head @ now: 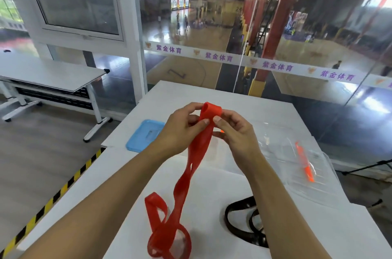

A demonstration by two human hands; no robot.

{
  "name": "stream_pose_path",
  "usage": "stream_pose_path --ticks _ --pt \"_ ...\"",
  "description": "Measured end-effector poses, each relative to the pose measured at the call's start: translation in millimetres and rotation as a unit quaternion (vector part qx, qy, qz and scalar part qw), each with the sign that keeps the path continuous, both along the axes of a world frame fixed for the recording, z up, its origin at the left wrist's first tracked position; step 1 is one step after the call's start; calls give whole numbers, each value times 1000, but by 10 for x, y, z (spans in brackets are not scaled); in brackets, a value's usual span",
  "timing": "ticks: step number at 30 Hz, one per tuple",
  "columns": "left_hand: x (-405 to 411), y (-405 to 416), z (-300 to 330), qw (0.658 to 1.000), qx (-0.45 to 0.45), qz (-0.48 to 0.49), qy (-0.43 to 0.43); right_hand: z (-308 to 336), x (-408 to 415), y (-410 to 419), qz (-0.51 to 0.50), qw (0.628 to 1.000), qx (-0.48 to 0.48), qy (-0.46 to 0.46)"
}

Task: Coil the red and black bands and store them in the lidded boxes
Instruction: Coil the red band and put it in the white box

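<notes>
Both hands, left hand [180, 129] and right hand [235, 131], pinch the first small turn of the red band [199, 148], raised above the white surface [212, 184]; most hangs uncoiled. The black band [237, 227] lies untouched beneath the right forearm. Coiling appears barely begun; nothing stored.

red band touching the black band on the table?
Apart. The head view shows bare white table between the red band and the black band.
</notes>
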State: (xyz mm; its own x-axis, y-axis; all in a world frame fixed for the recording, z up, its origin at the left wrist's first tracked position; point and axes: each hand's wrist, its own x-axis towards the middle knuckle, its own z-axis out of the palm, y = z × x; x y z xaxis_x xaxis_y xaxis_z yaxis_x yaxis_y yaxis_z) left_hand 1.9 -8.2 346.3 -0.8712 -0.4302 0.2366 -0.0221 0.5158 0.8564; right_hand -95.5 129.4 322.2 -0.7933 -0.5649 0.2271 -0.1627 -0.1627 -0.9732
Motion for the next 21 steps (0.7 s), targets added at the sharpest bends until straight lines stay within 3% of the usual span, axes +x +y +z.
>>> stream_pose_path --ticks 5,10,18,21 --pt "30 14 219 997 -2 75 33 30 164 -89 -91 993 29 63" --pt "100 -85 634 986 16 117 117 -209 463 -259 -6 991 121 53" --pt "125 -98 1099 969 67 147 187 -79 532 -575 -22 988 140 63" --pt "130 -131 1175 966 96 126 205 -7 536 -635 -17 995 90 33"
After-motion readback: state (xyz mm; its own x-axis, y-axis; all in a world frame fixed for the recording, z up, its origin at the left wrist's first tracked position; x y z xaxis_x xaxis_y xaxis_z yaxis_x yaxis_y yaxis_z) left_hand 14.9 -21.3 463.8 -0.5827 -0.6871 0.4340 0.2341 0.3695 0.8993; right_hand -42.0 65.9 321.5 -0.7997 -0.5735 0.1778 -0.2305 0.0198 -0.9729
